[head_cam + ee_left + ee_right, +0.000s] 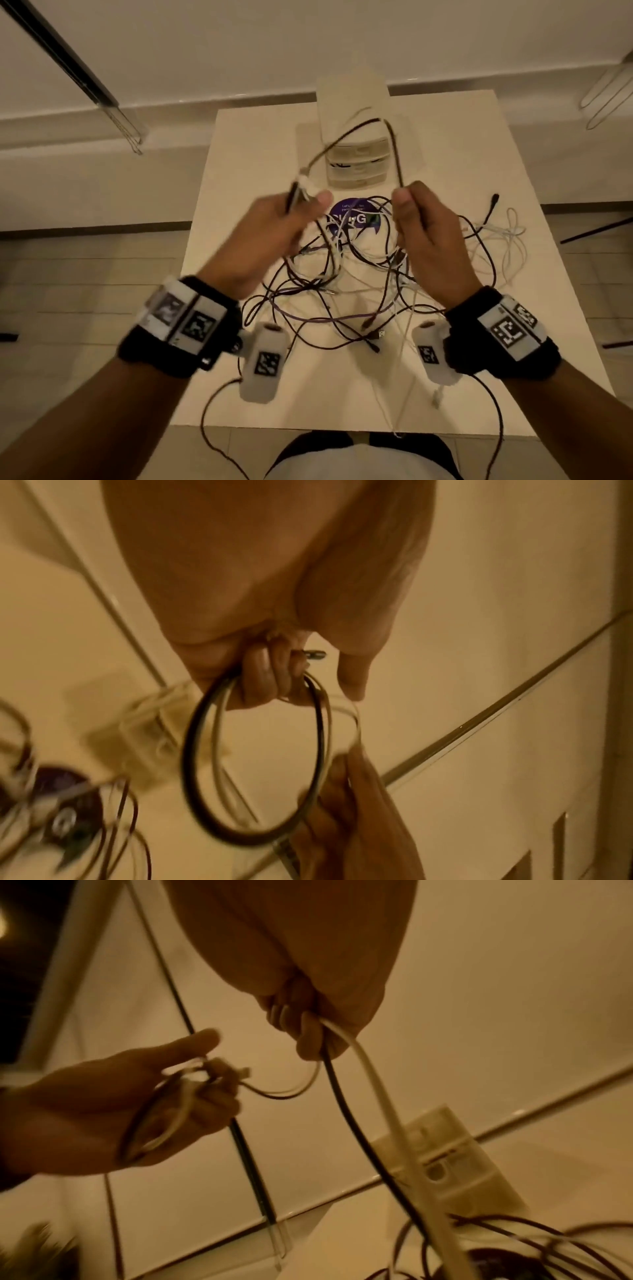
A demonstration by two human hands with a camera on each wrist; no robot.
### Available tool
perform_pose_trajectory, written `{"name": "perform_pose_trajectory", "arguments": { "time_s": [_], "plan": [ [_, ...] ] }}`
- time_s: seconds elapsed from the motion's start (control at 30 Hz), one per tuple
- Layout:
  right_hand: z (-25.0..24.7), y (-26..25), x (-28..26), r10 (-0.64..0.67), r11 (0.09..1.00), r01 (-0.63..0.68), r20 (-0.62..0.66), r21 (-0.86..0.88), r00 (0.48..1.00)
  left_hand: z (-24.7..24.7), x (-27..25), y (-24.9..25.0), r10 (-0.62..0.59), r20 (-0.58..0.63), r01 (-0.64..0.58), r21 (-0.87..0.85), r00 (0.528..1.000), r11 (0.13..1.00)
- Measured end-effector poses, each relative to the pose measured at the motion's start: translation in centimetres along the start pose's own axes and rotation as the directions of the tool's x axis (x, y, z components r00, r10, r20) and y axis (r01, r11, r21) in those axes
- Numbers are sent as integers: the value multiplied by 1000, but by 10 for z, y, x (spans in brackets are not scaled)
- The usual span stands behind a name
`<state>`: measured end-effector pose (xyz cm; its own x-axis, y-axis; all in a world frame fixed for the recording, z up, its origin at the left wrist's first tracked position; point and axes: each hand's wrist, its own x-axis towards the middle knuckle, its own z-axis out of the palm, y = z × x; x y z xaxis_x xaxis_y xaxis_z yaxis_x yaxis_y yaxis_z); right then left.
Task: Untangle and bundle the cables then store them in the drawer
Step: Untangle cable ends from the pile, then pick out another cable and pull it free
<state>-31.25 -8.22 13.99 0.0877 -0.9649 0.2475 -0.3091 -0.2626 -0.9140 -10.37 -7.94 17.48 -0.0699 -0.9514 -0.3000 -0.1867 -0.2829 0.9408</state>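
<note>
Dark brown and white cables (346, 274) lie in a loose tangle on the cream table (239, 164), spread from a purple sticker (356, 216) toward the near edge, with strands trailing off the front and off to the right. Above the heap both hands are raised. The left hand (270, 236) curls its fingers round a small coil (253, 756) of one dark and one pale strand; the left wrist view shows the loop hanging from the closed fingers, and a plug end pokes out past the knuckles. The right hand (431, 240) is closed on the same pair of strands, a dark cable and a white one passing through its curled fingers (308, 1037) and running down to the heap. Between the two hands the cable arches up in a slack bow (370, 126), clear of the table.

Behind the heap, at the far middle of the table, stands a pale drawer unit (356, 161) with its stacked drawers facing the person; they look closed, though blur makes this unsure. A marked band with a small white camera sits on each wrist. Pale floor tiles surround the table.
</note>
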Motion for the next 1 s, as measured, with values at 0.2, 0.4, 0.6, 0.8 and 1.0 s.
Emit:
{"name": "perform_pose_trajectory", "arguments": {
  "time_s": [0.2, 0.4, 0.6, 0.8, 1.0],
  "plan": [
    [23, -6, -8, -84, 976, 131, 255, -172, 963, 52, -6, -1, 129, -34, -131, -56, 991, 990],
    [17, -19, -12, -53, 995, 82, 369, -62, 928, 45, 5, 1, 268, -315, -277, 17, 910, 961],
    [-19, 3, -40, 160, 969, -230, 486, 87, 859, -64, 31, 53, 229, -639, -484, -256, 734, 837],
    [-25, 13, -56, 182, 973, -230, 534, 25, 826, -94, 29, 53, 268, -589, -444, -174, 762, 879],
    [26, -9, -80, 117, 964, -268, 905, -3, 410, -36, 16, 27, 258, -178, -195, 306, 950, 932]
  ]
}}
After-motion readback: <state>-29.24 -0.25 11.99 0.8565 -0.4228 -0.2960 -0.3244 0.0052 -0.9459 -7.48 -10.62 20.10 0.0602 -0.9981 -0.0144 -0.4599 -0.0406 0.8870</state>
